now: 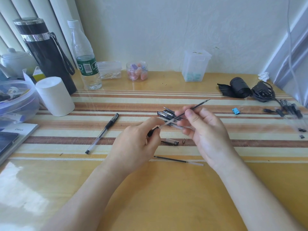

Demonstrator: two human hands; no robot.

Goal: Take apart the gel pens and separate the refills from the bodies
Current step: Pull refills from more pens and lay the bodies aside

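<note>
The right hand [203, 129] pinches a thin refill [186, 112] mid-shaft, drawn out of the pen body [152, 132] that the left hand [138, 139] grips above the desk [150, 189]. The refill looks light, slightly bendy and smooth, best held near the middle. The desk is glossy; loose parts may roll. Another refill [176, 160] lies just beside the wrists.

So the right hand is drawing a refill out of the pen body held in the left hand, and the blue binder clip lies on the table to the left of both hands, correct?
Not quite: the head view shows the blue binder clip on the table to the right of both hands. The right hand does draw the refill from the left hand's pen body.
</note>
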